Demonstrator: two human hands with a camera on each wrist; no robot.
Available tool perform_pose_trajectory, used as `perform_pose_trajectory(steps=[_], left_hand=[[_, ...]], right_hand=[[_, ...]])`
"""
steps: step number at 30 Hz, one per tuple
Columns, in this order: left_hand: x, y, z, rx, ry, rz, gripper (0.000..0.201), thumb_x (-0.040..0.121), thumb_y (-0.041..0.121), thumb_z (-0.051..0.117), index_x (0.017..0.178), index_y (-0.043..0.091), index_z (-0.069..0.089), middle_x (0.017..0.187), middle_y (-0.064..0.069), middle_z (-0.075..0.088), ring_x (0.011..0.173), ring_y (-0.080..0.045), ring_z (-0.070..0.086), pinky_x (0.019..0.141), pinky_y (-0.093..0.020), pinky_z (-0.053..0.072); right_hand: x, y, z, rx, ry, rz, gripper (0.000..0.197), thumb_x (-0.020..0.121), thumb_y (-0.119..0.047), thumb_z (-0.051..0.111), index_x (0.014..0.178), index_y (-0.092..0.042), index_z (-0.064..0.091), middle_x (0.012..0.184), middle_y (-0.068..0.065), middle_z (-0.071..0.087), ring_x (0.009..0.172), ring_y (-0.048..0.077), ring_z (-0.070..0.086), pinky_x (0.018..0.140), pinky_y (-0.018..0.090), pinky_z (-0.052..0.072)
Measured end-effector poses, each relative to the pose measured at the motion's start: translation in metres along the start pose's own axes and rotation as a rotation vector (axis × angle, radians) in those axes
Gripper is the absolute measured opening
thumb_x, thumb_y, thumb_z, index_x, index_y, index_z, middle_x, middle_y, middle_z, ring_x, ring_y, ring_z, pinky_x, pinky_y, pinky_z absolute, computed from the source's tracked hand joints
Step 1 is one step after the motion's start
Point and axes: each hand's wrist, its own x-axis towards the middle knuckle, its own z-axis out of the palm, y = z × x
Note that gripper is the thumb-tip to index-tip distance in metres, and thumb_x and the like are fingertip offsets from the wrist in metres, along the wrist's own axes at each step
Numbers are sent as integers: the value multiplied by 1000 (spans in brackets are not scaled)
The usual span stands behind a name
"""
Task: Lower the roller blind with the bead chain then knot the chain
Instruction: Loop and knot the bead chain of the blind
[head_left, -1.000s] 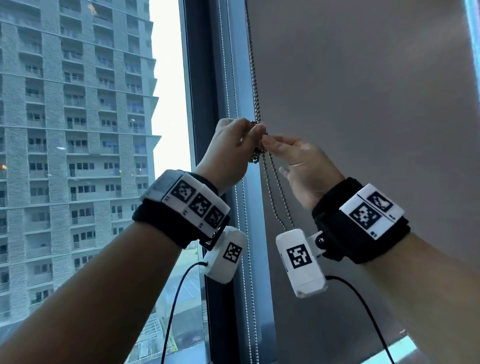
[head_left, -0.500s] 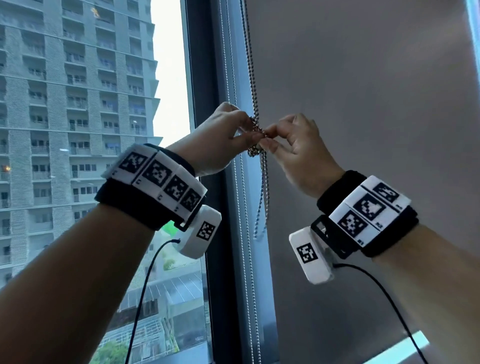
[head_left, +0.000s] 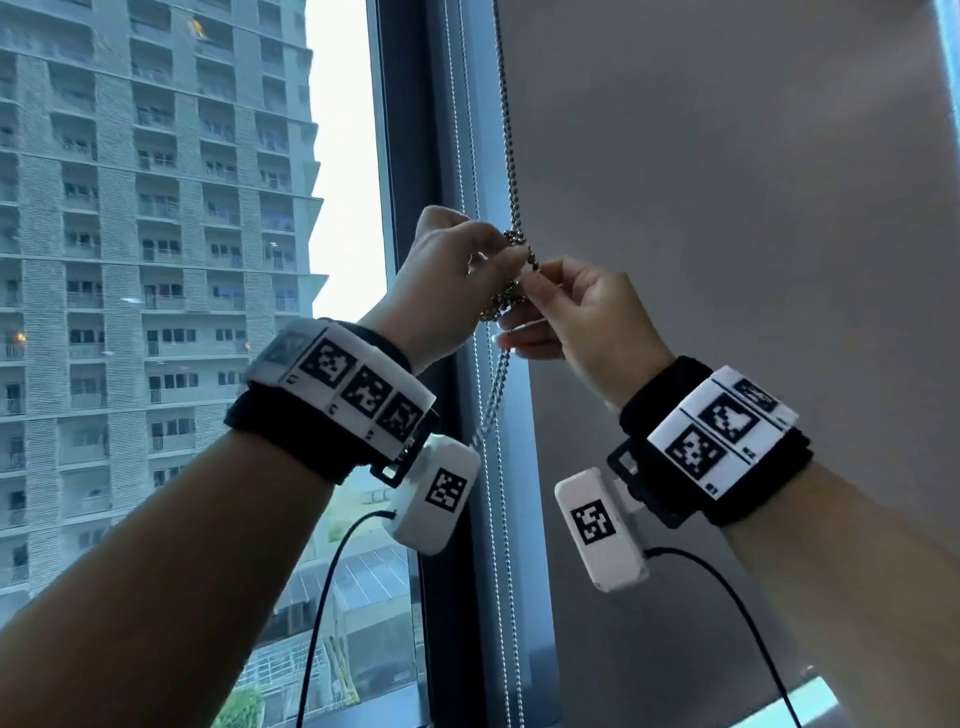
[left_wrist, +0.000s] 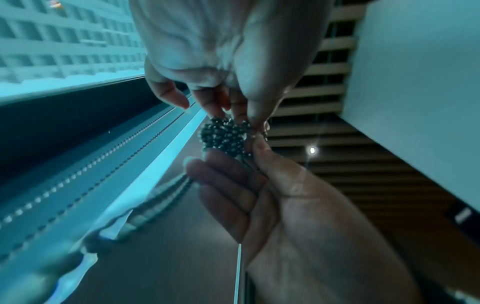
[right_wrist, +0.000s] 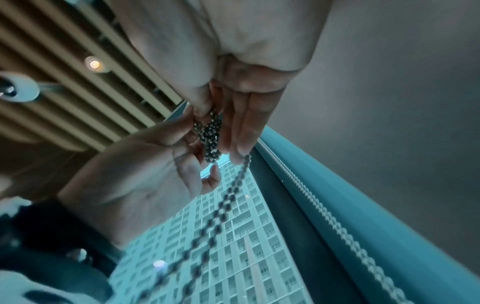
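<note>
— Where is the bead chain (head_left: 508, 130) right now?

— It hangs down along the left edge of the grey roller blind (head_left: 727, 208), just beside the dark window frame (head_left: 415, 156); at hand height it is bunched into a tight clump of beads (left_wrist: 223, 135), and below that two strands drop on past the wrists.

— And the hands?

— Both are raised to the clump and meet there; the left hand (head_left: 447, 275) comes in from the window side, its fingers (left_wrist: 213, 102) curled down and pinching the top of the bunch; the right hand (head_left: 582, 317) faces it from the blind side, thumb and forefinger pinching the chain right at the knot, the other fingers (right_wrist: 246, 127) lying straight and close together alongside the beads.

— Is the knot pulled tight?

— I cannot tell; the beads are packed close, but the fingers cover part of them.

— Anything else around?

— A tall apartment block (head_left: 156, 260) beyond the glass; a second, paler bead cord (head_left: 470, 156) running along the frame; black bands with white marker tags on both wrists, each with a cabled white box under it.
</note>
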Motion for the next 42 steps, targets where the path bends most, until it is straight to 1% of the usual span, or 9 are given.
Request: perform_pose_trajectory(steps=[5,8,12,16,20,24,31,35,42], left_hand=[[-4,15,-8,-327,-127,-202,26,91,32,54,70,15,56,71,-5,60,64,-12,53,61,-23,40],[-3,17,-11,-321,-148,-264,27,93,32,51,69,19,53,89,-11,50,76,-17,42,60,-26,30],[-8,19,-9,-412,-145,-312,25,90,35,55,69,21,56,89,-12,51,80,-20,38,62,-29,29],[-17,16,4,-571,-118,-266,17,92,17,53,76,14,60,75,0,59,50,5,53,48,-6,40],[-14,18,16,-741,-60,-319,17,92,16,54,80,9,64,69,-1,62,53,-5,55,48,-15,42],[-10,14,13,-584,-63,-370,27,91,32,56,68,20,61,63,11,63,60,-5,47,61,-26,32],[-13,7,6,-338,65,-281,47,80,45,62,41,24,46,60,-5,31,58,-16,28,62,-32,26],[-23,-4,11,-609,77,-232,34,79,41,63,51,23,60,58,1,55,63,-16,43,74,-35,35],[-35,-14,10,-669,20,-147,24,87,31,54,66,21,60,63,8,52,58,-8,44,61,-20,39]], right_hand=[[6,-2,-2,-294,32,-241,6,88,-27,57,83,-23,59,79,8,71,70,21,68,72,44,56],[7,-2,-1,-294,15,-285,6,82,-23,60,81,-27,56,74,-1,64,69,19,62,73,44,55],[6,1,-1,-235,39,-262,18,82,-15,64,75,-28,53,66,-6,57,58,11,52,60,30,44],[5,8,1,-61,93,-126,17,86,-16,64,74,-21,53,78,3,62,71,25,64,67,39,56],[5,8,6,219,113,-59,21,88,-11,59,76,-16,43,72,5,56,61,15,59,61,32,54],[5,10,-2,132,145,-94,22,87,-8,60,77,-19,44,79,5,63,70,19,67,59,31,55],[8,9,-7,-42,187,-139,21,88,-4,57,78,-22,54,84,3,62,66,20,66,62,36,57],[8,4,-6,-121,132,-164,23,87,-5,58,78,-25,55,78,-6,60,62,14,64,59,32,57],[6,6,-2,-130,107,-187,26,87,0,56,78,-25,53,76,-6,59,58,13,60,51,14,46]])
